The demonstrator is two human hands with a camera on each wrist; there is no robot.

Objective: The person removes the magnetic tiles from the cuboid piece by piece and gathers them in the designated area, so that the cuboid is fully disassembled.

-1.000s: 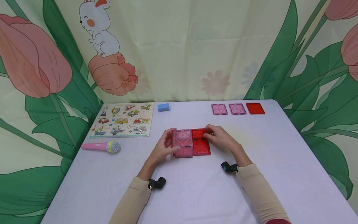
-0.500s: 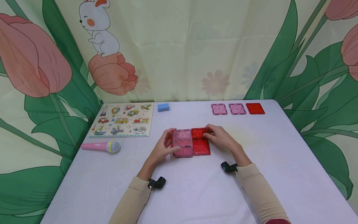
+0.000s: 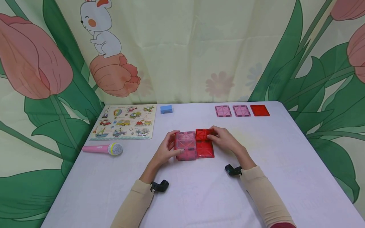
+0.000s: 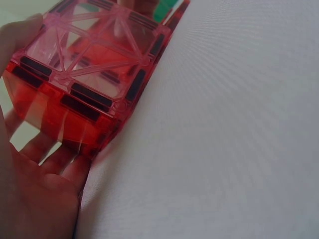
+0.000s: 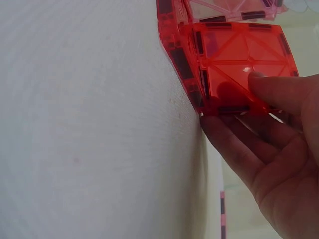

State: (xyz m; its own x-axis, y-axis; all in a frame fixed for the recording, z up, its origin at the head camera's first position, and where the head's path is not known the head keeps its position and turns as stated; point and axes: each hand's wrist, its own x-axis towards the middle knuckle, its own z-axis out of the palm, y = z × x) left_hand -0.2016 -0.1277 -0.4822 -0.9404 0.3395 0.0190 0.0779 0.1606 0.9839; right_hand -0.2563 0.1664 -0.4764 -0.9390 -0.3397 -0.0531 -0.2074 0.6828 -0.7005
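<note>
At the table's middle, a cube-like structure of see-through magnetic tiles [image 3: 186, 140] shows pink on top and red along its left side. My left hand [image 3: 166, 148] grips it, thumb on the near pink part and fingers against the red side [image 4: 60, 117]. Just right of it a red magnetic tile [image 3: 205, 150] lies flat on the table. My right hand [image 3: 225, 137] pinches another red magnetic tile [image 5: 249, 67] between thumb and fingers, raised at the flat tile's far side and close beside the pink tiles. The structure's inner and far sides are partly hidden.
Two pink tiles [image 3: 223, 111] and a red tile [image 3: 260, 110] lie in a row at the back right. A blue block [image 3: 166, 109], a picture puzzle board [image 3: 124, 122] and a pink toy microphone [image 3: 103, 148] are on the left.
The red tile pinched in my right hand has tipped slightly away and upward, so its far edge sits higher. My left hand and the pink structure have stayed put.
</note>
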